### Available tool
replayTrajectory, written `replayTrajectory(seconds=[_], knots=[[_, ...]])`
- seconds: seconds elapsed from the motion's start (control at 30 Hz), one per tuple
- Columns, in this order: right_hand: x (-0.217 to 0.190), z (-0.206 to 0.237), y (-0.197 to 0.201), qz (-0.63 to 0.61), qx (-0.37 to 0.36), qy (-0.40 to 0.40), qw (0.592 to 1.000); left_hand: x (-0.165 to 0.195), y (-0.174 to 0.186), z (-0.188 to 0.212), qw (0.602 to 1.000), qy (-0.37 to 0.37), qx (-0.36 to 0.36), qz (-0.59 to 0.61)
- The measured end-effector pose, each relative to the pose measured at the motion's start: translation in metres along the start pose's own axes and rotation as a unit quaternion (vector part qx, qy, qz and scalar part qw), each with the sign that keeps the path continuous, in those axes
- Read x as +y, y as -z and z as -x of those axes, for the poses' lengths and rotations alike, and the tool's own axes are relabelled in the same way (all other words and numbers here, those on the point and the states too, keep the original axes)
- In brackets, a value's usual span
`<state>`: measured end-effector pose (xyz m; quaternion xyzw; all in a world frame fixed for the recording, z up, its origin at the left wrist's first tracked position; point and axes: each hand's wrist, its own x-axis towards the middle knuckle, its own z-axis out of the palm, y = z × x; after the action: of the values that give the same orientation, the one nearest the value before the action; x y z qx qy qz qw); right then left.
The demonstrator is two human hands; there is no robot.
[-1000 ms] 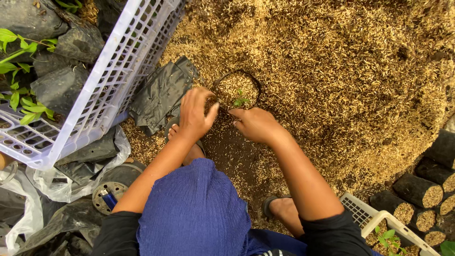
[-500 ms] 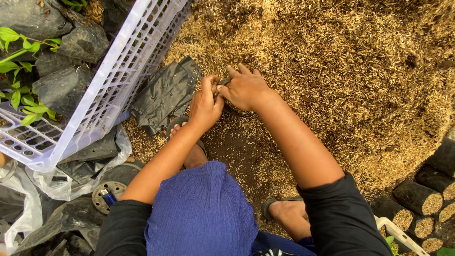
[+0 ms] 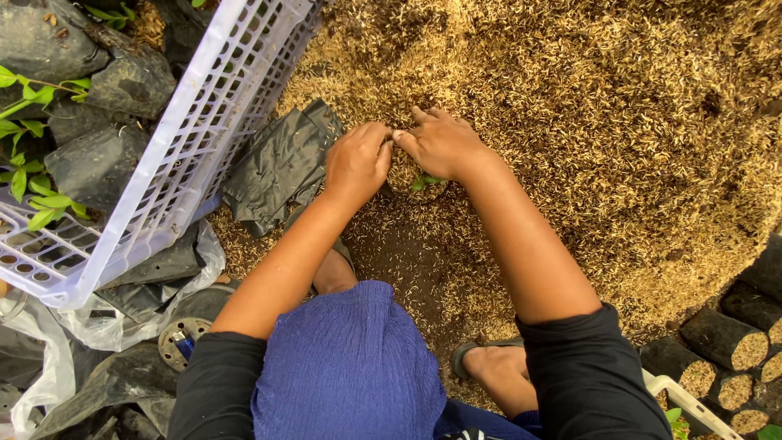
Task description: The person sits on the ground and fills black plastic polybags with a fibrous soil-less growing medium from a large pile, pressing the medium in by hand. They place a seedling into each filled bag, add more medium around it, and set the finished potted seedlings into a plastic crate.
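Hands meet over a small pot of husk with a green seedling (image 3: 425, 181) in it, set at the near edge of the big husk heap (image 3: 619, 122). Your left hand (image 3: 357, 161) lies palm down, fingers curled together against the pot's left rim, forearm slanting back toward your blue-clad knee (image 3: 350, 367). Your right hand (image 3: 444, 143) arches over the far rim, fingers close together and pressed on the husk, thumb tip touching the left hand. Whether either hand truly grips the pot, you cannot tell. Just left of your left hand lie flat black bags (image 3: 277, 167), with a tilted white crate (image 3: 204, 138) beyond them.
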<state>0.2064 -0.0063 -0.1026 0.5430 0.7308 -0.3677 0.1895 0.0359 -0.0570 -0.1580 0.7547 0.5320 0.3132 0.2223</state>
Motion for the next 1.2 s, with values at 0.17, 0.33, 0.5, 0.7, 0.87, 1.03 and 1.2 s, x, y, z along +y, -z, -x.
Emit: replayTrajectory(seconds=[0.17,0.33,0.5,0.7,0.87,1.03,1.2], knots=[[0.038,0.044,-0.031,-0.2,0.234,-0.04,0.951,0.001,0.011,0.004,0.99,0.114,-0.085,0.013],[0.036,0.063,-0.097,-0.223,0.285,-0.145,0.921,-0.003,0.0,0.012,0.984,0.132,-0.121,0.015],[0.047,0.046,-0.118,-0.144,0.323,-0.087,0.931,0.0,-0.003,0.037,0.977,0.147,-0.141,0.055],[0.036,0.047,-0.105,-0.079,0.271,-0.093,0.955,0.001,0.011,0.054,0.988,0.123,-0.084,0.039],[0.03,0.062,-0.085,-0.128,0.365,0.069,0.92,-0.005,0.018,0.023,0.999,0.021,-0.01,-0.027],[0.02,0.048,-0.062,-0.099,0.245,0.078,0.961,0.005,0.007,-0.013,0.992,0.047,-0.1,0.058],[0.025,0.021,-0.065,-0.077,0.143,-0.015,0.987,0.017,0.008,-0.013,0.992,0.061,-0.109,0.014]])
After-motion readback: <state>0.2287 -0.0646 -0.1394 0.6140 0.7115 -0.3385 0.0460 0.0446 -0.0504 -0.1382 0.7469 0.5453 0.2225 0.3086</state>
